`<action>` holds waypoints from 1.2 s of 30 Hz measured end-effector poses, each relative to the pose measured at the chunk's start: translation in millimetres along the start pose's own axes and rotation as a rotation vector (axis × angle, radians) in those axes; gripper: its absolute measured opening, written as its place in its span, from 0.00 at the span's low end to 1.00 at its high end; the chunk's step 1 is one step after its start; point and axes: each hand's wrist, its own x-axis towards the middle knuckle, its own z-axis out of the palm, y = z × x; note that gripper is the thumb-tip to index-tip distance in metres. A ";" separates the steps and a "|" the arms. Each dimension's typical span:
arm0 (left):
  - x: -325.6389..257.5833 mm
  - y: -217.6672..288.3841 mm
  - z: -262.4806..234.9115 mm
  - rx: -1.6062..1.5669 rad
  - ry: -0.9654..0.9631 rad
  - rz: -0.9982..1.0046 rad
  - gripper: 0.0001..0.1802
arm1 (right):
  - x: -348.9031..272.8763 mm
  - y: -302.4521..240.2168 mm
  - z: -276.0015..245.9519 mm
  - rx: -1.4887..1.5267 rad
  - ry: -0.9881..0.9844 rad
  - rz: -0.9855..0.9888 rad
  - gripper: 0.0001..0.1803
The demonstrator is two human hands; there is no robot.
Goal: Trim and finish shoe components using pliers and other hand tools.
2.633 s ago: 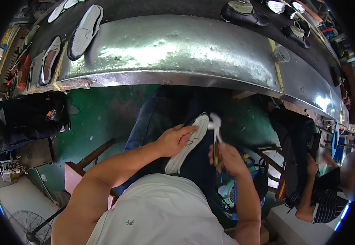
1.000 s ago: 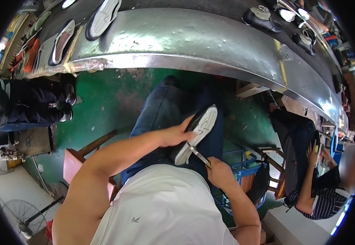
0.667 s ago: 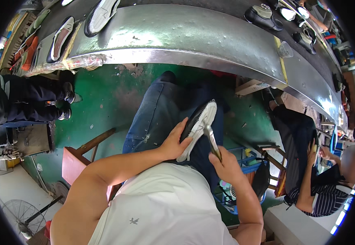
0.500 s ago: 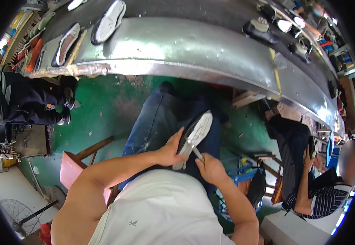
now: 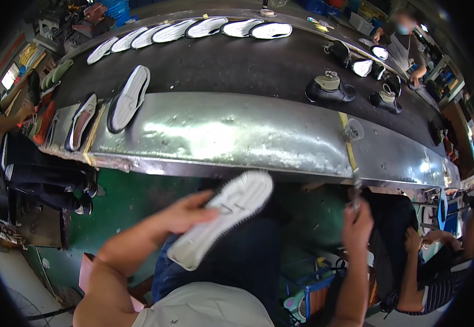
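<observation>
My left hand (image 5: 188,213) grips a shoe (image 5: 245,199) over my lap. Its pale underside is turned up, with dark marks near the middle and short stitch-like lines along the edge. At the bench's near edge, my right hand (image 5: 358,223) is closed around a slim tool (image 5: 356,191). Motion blurs the tool, so its exact kind is unclear. Just beyond it, a small clear plastic cup (image 5: 354,129) stands beside a yellow strip (image 5: 350,153) on the metal ledge (image 5: 220,128).
Several white-bottomed shoes (image 5: 207,27) line the dark bench top (image 5: 220,65). Another shoe (image 5: 129,98) rests at the ledge's left. A dark boot-like shoe (image 5: 329,88) stands at right. People sit or stand on both sides; a blue-framed crate (image 5: 313,283) is by my right leg.
The view has tipped up toward the bench. The tool has left the shoe and moved up and right with my right hand. My left hand still holds the shoe, now showing its broad underside.
</observation>
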 end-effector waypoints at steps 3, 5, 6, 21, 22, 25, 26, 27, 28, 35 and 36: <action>27.2 110.7 -45.1 0.306 0.043 0.268 0.48 | 97.4 46.4 -8.6 -0.255 0.167 -0.075 0.26; 77.8 184.5 -59.2 0.926 0.372 0.582 0.40 | 150.2 78.7 -7.2 -0.301 0.216 -0.114 0.26; 108.0 221.6 -68.8 0.987 0.276 0.551 0.39 | 170.5 92.4 -5.6 -0.365 0.226 -0.078 0.25; 388.6 360.3 -163.0 1.867 0.663 0.253 0.28 | 214.8 134.1 19.7 -0.317 0.210 0.169 0.26; 409.5 368.3 -171.8 1.777 0.703 0.284 0.28 | 215.2 131.8 23.2 -0.313 0.214 0.182 0.26; 481.1 384.1 -188.3 1.628 0.797 0.387 0.32 | 217.8 122.3 27.8 -0.288 0.205 0.247 0.26; 504.1 389.7 -191.8 1.560 0.860 0.463 0.37 | 219.1 119.3 29.7 -0.270 0.200 0.289 0.25; 529.4 397.5 -186.5 1.514 0.815 0.402 0.48 | 216.7 118.6 28.1 -0.281 0.191 0.305 0.25; 548.7 400.5 -172.6 1.417 0.806 0.398 0.49 | 214.4 119.3 26.9 -0.278 0.197 0.315 0.25; 632.2 413.2 -140.8 1.368 0.825 0.272 0.52 | 217.0 105.6 33.8 -0.306 0.250 0.357 0.25; 634.9 411.4 -144.3 1.490 0.847 0.372 0.45 | 217.2 103.1 34.7 -0.281 0.237 0.370 0.25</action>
